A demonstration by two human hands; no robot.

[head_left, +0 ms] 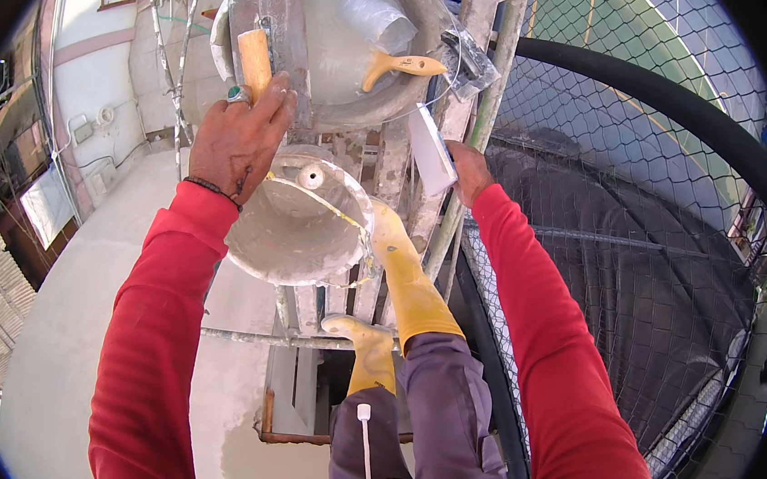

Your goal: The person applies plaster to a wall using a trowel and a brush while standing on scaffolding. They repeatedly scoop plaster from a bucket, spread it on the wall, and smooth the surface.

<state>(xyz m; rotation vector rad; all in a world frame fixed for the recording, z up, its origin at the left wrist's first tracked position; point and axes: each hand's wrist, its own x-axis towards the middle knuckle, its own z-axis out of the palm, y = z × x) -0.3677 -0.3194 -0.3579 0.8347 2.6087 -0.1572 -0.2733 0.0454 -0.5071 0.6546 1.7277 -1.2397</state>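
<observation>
My left hand (245, 132) has its fingers around the lower end of a plastering trowel's wooden handle (255, 59). The trowel's flat grey blade (281, 2) lies over the left rim of a round, plaster-smeared tub (344, 113). To the right, the fingers of my right hand (470, 172) are closed on a flat white rectangular piece with a bluish edge (429, 152); its kind is unclear. A tool with a curved yellowish wooden handle (408, 65) and clear plastic (376, 15) are in the tub. Below my left hand is a plaster-coated bucket (297, 232).
I stand in yellow boots (416, 288) on narrow scaffold planks (393, 181). Wire mesh (638, 43) and dark sheeting (617, 278) are on the right, a pale wall (95, 305) on the left. A metal-bladed tool (471, 57) lies at the tub's right rim.
</observation>
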